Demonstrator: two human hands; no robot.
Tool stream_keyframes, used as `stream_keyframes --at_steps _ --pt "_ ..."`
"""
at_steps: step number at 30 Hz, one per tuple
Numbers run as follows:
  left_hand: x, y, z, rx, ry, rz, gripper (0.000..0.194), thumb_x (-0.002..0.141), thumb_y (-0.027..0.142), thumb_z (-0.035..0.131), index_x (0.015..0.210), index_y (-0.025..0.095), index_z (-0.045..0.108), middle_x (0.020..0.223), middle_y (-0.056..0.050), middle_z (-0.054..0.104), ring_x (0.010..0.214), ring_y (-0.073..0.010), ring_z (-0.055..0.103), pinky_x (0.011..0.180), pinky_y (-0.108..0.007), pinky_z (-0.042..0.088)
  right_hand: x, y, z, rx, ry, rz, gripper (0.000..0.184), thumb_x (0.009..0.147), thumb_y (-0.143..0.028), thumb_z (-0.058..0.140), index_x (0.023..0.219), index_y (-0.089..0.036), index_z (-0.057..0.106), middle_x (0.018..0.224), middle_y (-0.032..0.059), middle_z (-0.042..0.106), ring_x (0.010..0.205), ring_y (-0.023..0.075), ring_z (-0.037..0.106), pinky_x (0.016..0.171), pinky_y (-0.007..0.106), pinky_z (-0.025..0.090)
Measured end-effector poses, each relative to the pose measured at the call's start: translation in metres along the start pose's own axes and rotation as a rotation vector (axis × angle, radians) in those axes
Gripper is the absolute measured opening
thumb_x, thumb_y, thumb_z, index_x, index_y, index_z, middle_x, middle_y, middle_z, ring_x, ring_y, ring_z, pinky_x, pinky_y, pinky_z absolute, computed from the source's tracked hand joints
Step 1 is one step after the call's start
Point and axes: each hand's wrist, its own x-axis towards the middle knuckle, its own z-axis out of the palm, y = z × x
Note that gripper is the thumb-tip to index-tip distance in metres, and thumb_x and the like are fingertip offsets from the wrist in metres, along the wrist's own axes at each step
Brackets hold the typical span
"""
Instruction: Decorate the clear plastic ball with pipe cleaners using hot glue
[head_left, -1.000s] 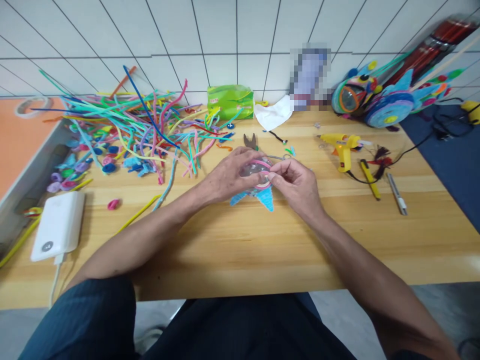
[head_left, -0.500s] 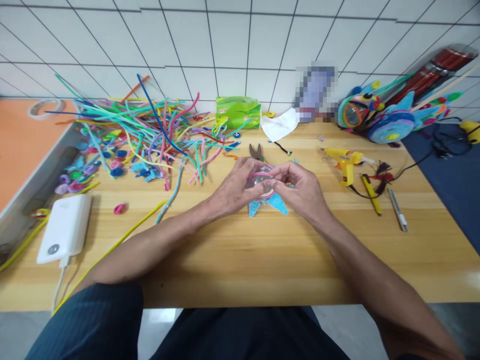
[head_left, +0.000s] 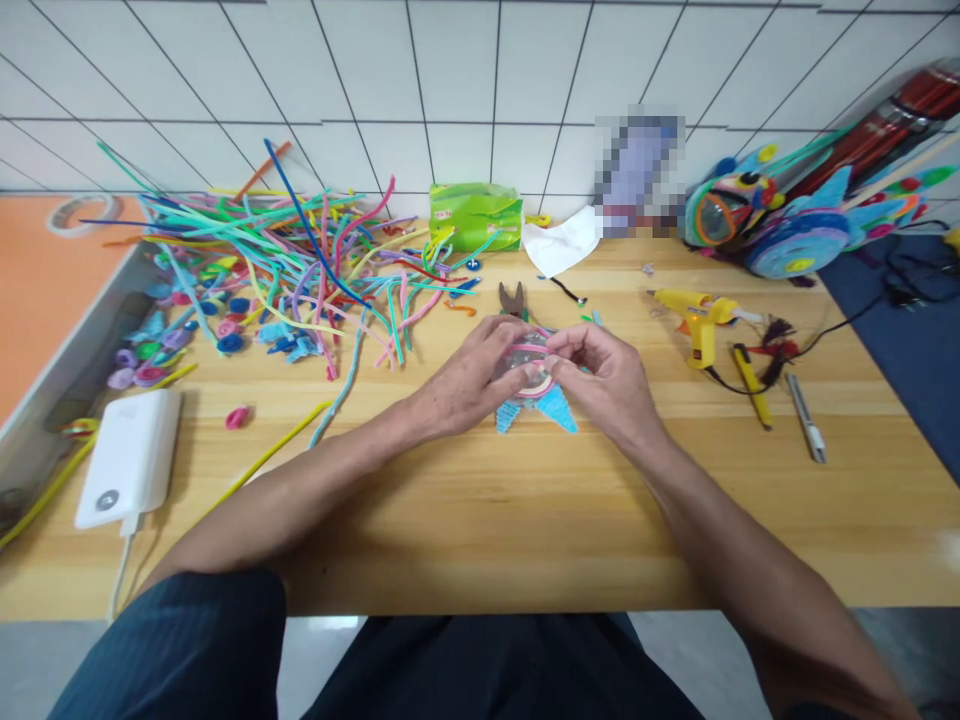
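Both my hands meet over a small pipe-cleaner craft piece (head_left: 537, 398) at the middle of the wooden table (head_left: 480, 520). The piece has a clear round centre ringed in pink, with light blue fuzzy points sticking out below. My left hand (head_left: 466, 378) cups it from the left, fingers curled around it. My right hand (head_left: 600, 378) pinches its pink rim from the right. Much of the piece is hidden under my fingers.
A big heap of coloured pipe cleaners (head_left: 292, 270) covers the back left. Pliers (head_left: 512, 298), a green packet (head_left: 475, 214), a tissue (head_left: 562, 243), a yellow glue gun (head_left: 697, 315), a pen (head_left: 810, 425) and finished crafts (head_left: 780, 220) lie around. A white power bank (head_left: 127, 455) sits front left.
My hands stay on the craft piece with only small finger shifts. The camera has tilted slightly, so the scene sits a little differently in the frame.
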Motion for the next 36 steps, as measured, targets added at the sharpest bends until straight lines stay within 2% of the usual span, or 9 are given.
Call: stream_keyframes --at_steps 4,14,18,24,30,36 --pt "0.000 0.001 -0.001 0.004 -0.012 0.003 0.043 0.112 0.042 0.058 0.149 0.021 0.058 0.151 -0.017 0.061 0.147 -0.0290 0.056 0.129 -0.052 0.048 -0.001 -0.001 0.001 -0.015 0.015 -0.010 0.013 0.078 -0.028 0.075 0.090 -0.024 0.071 0.076 -0.0035 0.064 0.070 0.0150 0.059 0.070 0.033 0.051" --pt "0.000 0.003 -0.003 0.004 -0.031 0.024 0.047 0.109 0.046 0.062 0.151 0.023 0.056 0.152 -0.016 0.061 0.149 -0.0296 0.056 0.127 -0.052 0.050 -0.006 -0.001 0.002 -0.082 0.056 -0.095 0.012 0.082 -0.025 0.073 0.093 -0.025 0.069 0.080 -0.0030 0.065 0.073 0.0158 0.061 0.070 0.032 0.053" --pt "0.000 0.001 -0.004 -0.023 -0.029 0.021 0.046 0.110 0.051 0.060 0.149 0.026 0.058 0.151 -0.015 0.063 0.147 -0.0304 0.057 0.127 -0.054 0.050 -0.010 -0.003 -0.002 -0.180 0.068 -0.211 0.006 0.086 -0.023 0.072 0.089 -0.027 0.070 0.083 -0.0009 0.069 0.078 0.0183 0.063 0.075 0.035 0.054" --pt "0.001 -0.001 -0.004 -0.028 -0.035 0.010 0.047 0.110 0.051 0.060 0.149 0.025 0.059 0.151 -0.014 0.064 0.146 -0.0300 0.057 0.127 -0.053 0.049 -0.013 -0.004 -0.008 -0.309 0.003 -0.386 0.011 0.089 -0.018 0.069 0.087 -0.028 0.073 0.080 0.0000 0.068 0.078 0.0209 0.064 0.078 0.039 0.053" --pt "0.001 -0.002 -0.003 -0.042 -0.021 -0.006 0.047 0.109 0.051 0.062 0.148 0.024 0.059 0.150 -0.014 0.064 0.145 -0.0296 0.058 0.125 -0.051 0.050 -0.013 -0.001 -0.007 -0.339 -0.008 -0.423 0.011 0.091 -0.017 0.070 0.088 -0.027 0.072 0.083 0.0004 0.069 0.080 0.0207 0.064 0.078 0.039 0.052" --pt "0.001 -0.006 -0.002 -0.042 -0.006 0.012 0.045 0.109 0.046 0.061 0.148 0.024 0.059 0.150 -0.014 0.063 0.144 -0.0288 0.058 0.125 -0.050 0.050 -0.014 0.003 -0.004 -0.341 0.003 -0.398 0.010 0.092 -0.019 0.069 0.087 -0.028 0.070 0.084 0.0009 0.070 0.082 0.0218 0.066 0.079 0.040 0.053"
